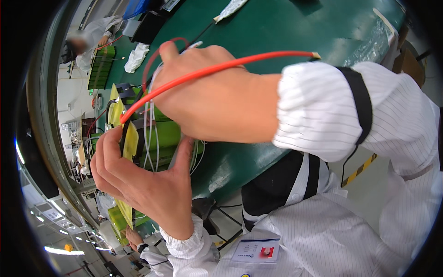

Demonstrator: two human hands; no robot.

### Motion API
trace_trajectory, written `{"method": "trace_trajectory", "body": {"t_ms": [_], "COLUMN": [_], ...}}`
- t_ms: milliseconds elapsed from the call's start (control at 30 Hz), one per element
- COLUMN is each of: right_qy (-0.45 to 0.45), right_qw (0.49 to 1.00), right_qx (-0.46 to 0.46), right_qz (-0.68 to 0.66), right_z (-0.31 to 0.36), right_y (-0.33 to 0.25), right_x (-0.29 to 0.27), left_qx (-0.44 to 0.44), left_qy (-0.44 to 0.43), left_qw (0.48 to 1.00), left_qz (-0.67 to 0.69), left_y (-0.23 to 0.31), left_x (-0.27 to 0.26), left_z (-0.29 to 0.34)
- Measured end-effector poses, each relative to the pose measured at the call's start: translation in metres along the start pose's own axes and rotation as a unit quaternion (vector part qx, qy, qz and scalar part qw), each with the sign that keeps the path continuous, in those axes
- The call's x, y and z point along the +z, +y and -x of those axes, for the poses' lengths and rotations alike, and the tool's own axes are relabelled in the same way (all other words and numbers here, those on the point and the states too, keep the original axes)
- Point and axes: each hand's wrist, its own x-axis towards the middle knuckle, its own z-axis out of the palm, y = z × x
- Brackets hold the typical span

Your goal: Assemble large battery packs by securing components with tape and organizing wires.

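Observation:
A battery pack (166, 138) of green-wrapped blocks with yellow sheet on its upper face stands on the green table. My left hand (143, 180) grips its near end, fingers over the yellow sheet and thumb against the green side. Above the pack my right hand (207, 97) is closed, back of the hand up; its fingertips and whatever they hold are hidden. A thick red cable (221, 67) rises from the pack and arches across the back of my right hand to a tan-wrapped end. Thin white wires (150, 143) hang down the pack's side between my hands.
On the green table (286, 32) a black cable with a white-wrapped end (230, 10) lies beyond my hands. Clear plastic film (369, 46) is at the right edge. Another green pack (101, 67) and a person (94, 34) are far left. Another person's hand (134, 237) shows lower left.

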Motion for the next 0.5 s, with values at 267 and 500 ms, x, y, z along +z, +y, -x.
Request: {"method": "trace_trajectory", "body": {"t_ms": [267,500], "right_qy": [-0.048,-0.098], "right_qw": [0.998,0.992], "right_qx": [0.040,0.063], "right_qz": [-0.001,-0.045], "right_z": [-0.027,-0.013], "right_y": [-0.004,0.003], "right_x": [0.015,-0.009], "left_qx": [0.013,0.013], "left_qy": [-0.001,-0.001], "left_qw": [0.999,1.000], "left_qz": [-0.037,-0.006], "left_y": [-0.009,-0.003], "left_x": [-0.001,0.000], "left_z": [0.001,-0.002]}}
